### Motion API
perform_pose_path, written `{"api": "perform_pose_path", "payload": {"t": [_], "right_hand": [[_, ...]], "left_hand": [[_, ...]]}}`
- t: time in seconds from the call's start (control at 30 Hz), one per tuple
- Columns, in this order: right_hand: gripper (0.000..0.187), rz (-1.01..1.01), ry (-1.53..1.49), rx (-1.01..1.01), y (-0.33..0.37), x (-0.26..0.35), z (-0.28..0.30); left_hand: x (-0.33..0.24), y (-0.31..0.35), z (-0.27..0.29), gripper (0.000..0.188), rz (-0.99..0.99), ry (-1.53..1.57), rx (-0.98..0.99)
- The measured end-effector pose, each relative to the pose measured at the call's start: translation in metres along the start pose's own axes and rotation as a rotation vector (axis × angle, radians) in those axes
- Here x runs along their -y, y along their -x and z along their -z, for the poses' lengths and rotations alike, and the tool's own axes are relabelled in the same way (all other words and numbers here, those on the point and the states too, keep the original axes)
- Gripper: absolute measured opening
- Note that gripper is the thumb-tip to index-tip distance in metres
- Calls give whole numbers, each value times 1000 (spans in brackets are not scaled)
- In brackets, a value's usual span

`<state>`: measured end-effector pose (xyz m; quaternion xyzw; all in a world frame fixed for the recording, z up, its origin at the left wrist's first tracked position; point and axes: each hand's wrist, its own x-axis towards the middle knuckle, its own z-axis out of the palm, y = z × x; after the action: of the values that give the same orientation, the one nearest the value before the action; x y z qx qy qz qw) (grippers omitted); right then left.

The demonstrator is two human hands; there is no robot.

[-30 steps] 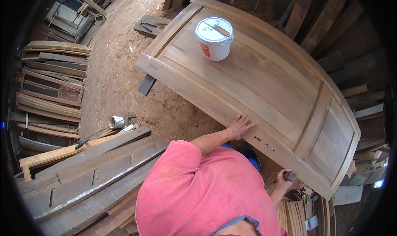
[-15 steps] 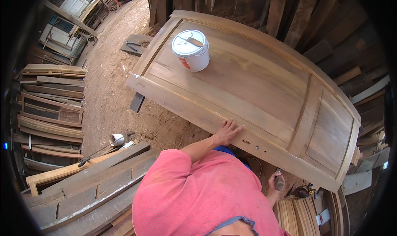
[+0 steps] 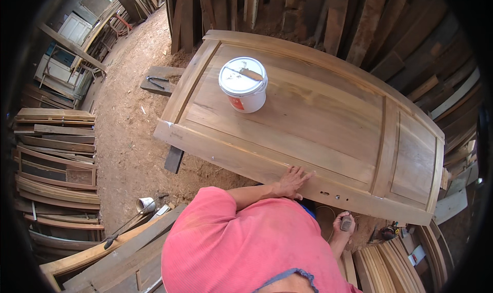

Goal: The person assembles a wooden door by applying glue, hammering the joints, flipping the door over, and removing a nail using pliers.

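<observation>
- A small metal cup [image 3: 146,204] was seen on the sawdust floor, well to the left of the wooden door [image 3: 328,118]; its contents could not be made out.
- A white plastic bucket [image 3: 243,85] was stood upright on the door's left panel, lidded, with a flat tool laid across the lid.
- The left hand [image 3: 292,182] was laid flat on the door's near edge, fingers spread, nothing gripped.
- The right hand [image 3: 344,223] was closed around a small dark object [image 3: 346,224], below the door's near edge.

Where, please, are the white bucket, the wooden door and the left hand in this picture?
white bucket [image 3: 243,85]: head view, on its lid.
wooden door [image 3: 328,121]: head view, on the bare middle panel.
left hand [image 3: 292,181]: head view, on the back of the hand, which rests on the door's near edge.
</observation>
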<state>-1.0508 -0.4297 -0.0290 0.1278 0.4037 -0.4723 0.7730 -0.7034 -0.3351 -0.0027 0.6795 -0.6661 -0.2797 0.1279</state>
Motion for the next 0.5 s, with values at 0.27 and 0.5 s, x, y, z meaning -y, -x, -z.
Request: {"api": "perform_pose_path", "payload": {"t": [0.27,0.5], "right_hand": [[24,141,-128,-55,-6,-59,9],[17,164,-201,-136,-11,-98,8]], "left_hand": [[160,61,138,59,490,118,-1098],[282,58,288,69,905,515,-1097]]}}
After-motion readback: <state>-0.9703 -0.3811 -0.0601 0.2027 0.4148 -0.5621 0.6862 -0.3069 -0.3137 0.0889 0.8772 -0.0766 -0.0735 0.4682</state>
